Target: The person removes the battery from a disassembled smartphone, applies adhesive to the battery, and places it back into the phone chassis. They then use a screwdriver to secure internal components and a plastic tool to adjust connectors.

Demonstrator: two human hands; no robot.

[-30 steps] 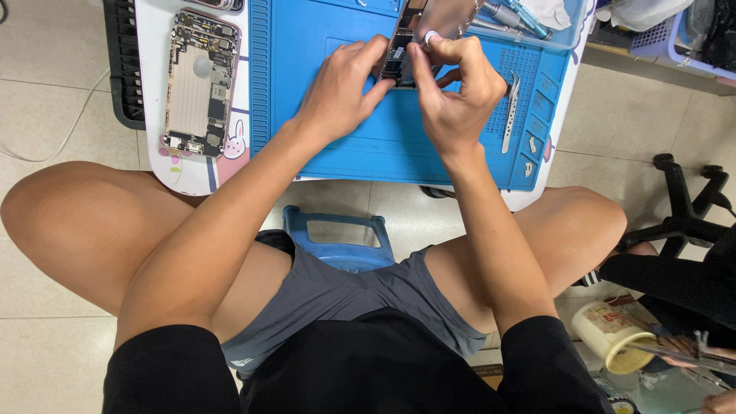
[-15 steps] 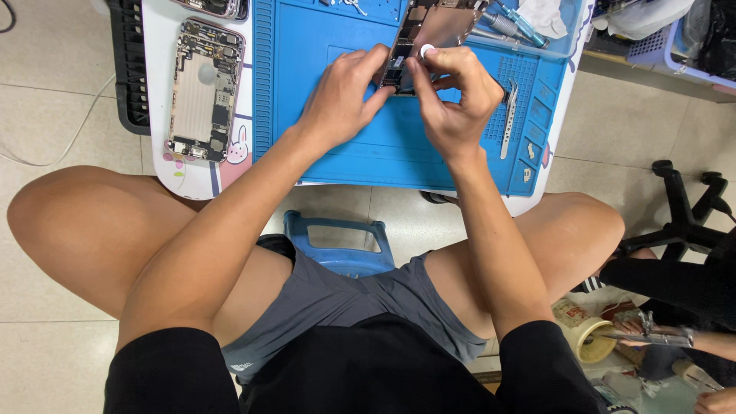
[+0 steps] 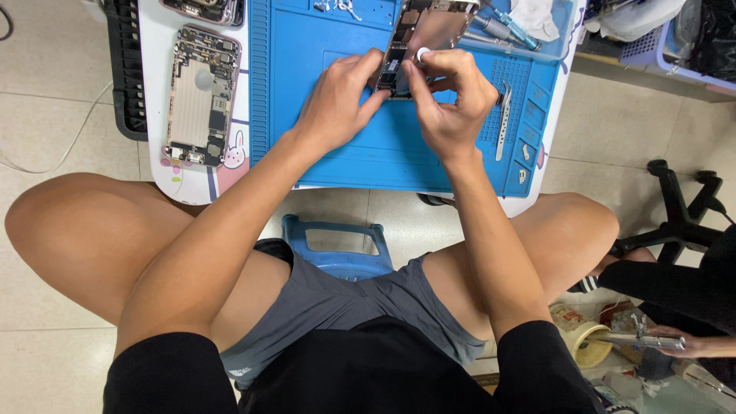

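Floor: pale tiles run under your seat, and a small white worktop [image 3: 165,172] stands in front of your knees.
Far left: a black slotted rack [image 3: 123,77] sits at the worktop's left edge, with a thin cable trailing over the tiles beside it.
Opened phone: a stripped phone body [image 3: 201,96] lies face up on the white worktop, just left of the blue mat, its boards and shields showing.
Blue mat: a blue work mat [image 3: 330,161] covers most of the worktop, with small compartments down its right side.
Left hand: your left hand [image 3: 337,103] rests on the mat, its fingers closed against the lower left edge of the phone housing.
Phone housing: the silver phone housing [image 3: 425,31] lies tilted on the mat near its far edge, between your two hands.
Right hand: your right hand [image 3: 452,100] is pinched together on a small white-tipped tool [image 3: 422,54] pressed at the housing's lower end; what kind of tool it is you cannot tell.
Tweezers: metal tweezers [image 3: 502,123] lie on the mat just right of your right hand.
Stool: a blue plastic stool [image 3: 333,245] shows between your thighs.
Far right: another person's hand [image 3: 690,345] holds a metal tool low down, near a black chair base [image 3: 678,215].
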